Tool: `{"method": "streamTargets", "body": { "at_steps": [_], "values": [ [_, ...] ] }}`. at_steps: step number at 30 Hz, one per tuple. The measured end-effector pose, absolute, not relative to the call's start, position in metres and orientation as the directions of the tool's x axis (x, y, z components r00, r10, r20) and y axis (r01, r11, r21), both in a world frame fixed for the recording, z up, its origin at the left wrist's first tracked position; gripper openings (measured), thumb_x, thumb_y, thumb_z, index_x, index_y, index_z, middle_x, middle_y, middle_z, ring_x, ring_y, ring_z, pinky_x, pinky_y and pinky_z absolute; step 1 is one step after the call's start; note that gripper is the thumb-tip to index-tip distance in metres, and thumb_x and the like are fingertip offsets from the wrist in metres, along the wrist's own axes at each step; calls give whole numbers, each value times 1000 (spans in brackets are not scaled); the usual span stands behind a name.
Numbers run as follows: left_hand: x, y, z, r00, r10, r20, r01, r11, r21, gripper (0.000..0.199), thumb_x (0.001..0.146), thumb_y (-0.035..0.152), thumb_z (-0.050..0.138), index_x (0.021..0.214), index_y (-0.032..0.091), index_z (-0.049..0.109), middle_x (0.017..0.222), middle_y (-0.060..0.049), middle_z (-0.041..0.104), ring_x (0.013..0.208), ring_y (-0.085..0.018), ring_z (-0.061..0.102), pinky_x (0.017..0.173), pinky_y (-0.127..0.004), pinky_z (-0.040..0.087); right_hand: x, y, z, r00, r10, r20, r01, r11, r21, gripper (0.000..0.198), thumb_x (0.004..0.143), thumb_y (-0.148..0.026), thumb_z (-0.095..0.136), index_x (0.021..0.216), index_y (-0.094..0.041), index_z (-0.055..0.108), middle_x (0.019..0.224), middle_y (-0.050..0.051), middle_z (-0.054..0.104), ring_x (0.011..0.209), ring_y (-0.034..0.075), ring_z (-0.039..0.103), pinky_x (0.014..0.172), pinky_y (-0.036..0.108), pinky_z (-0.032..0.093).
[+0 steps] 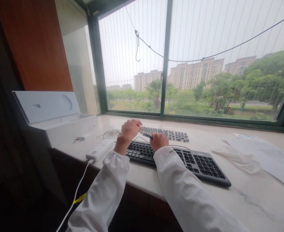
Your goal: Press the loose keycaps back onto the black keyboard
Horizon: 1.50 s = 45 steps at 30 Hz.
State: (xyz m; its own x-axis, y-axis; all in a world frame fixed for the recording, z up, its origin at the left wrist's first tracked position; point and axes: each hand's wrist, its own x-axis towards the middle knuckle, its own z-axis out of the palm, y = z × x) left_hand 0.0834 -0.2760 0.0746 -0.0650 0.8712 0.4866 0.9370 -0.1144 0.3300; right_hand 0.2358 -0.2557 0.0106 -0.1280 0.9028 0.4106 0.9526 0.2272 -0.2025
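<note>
My right hand [159,141] is closed around a slim dark tool [147,135] whose tip points left; its exact kind I cannot make out. Just left of it, my left hand [130,129] is raised with fingers curled and the fingertips close together. Whatever may be between them is too small to name. Both hands are over the left half of a black keyboard [204,164], which lies slantwise along the sill's front edge. Behind the hands, grey keys [177,135] lie in neat rows. My right wrist and sleeve cover part of the black keyboard.
An open white box [71,130] stands at the left, its lid tilted back. Near it are a small white piece [83,137] and a white power strip [100,149] with a cable. Crumpled tissue [241,159] and paper sheets [269,154] lie right. A window [163,90] rises behind.
</note>
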Motion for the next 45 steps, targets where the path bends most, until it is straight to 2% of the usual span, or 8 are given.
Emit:
{"method": "streamTargets", "body": {
  "at_steps": [4,7,9,11,13,15,23,45],
  "values": [
    [79,-324,35,-33,887,461,944,-124,307,17,86,36,55,94,32,70,98,0,70,89,-19,62,78,-30,45,232,-257,11,-127,861,492,889,319,-329,39,94,-39,34,85,-19,67,84,10,70,78,22,65,67,29,42],
    [74,-349,4,61,887,458,954,-187,235,23,91,35,47,94,32,70,103,-2,68,98,-20,59,75,-28,47,229,-256,12,-60,837,543,754,394,-525,38,91,-40,41,70,-18,63,76,8,68,73,19,61,64,26,40],
    [71,-359,-10,72,861,503,952,-209,222,26,93,32,43,100,33,68,105,-3,67,104,-19,55,75,-27,47,225,-254,12,49,855,516,541,411,-733,47,89,-50,40,58,-18,53,59,6,60,60,16,56,56,25,39],
    [68,-364,-20,71,830,552,948,-228,221,28,94,30,40,105,33,66,107,-3,65,106,-19,53,81,-28,47,219,-252,10,100,904,415,203,390,-898,52,87,-62,37,53,-22,38,44,0,44,45,13,44,45,25,34],
    [67,-365,-25,82,805,587,946,-249,209,29,94,29,40,109,32,65,108,-3,64,106,-20,52,88,-31,45,211,-252,6,38,947,318,-94,320,-943,52,84,-67,36,54,-25,26,39,-5,30,36,11,31,37,25,28],
    [67,-364,-27,102,795,599,945,-266,192,28,94,29,41,108,30,65,108,-4,64,104,-20,52,92,-33,43,202,-253,2,-46,963,264,-229,248,-941,53,83,-68,38,55,-26,20,38,-8,22,33,9,24,34,24,25],
    [64,-361,-32,145,808,571,932,-305,194,26,93,32,44,107,30,66,105,-3,63,101,-21,52,89,-34,42,174,-262,-11,-142,960,241,-235,203,-950,55,80,-67,45,51,-25,27,36,-7,25,33,9,27,32,24,25],
    [62,-360,-29,137,872,470,934,-272,231,23,93,34,43,108,32,61,112,-1,59,108,-21,47,93,-37,37,169,-252,-24,-25,989,149,-228,139,-964,45,77,-65,54,63,-24,40,38,-7,31,33,11,33,31,25,24]
  ]
}}
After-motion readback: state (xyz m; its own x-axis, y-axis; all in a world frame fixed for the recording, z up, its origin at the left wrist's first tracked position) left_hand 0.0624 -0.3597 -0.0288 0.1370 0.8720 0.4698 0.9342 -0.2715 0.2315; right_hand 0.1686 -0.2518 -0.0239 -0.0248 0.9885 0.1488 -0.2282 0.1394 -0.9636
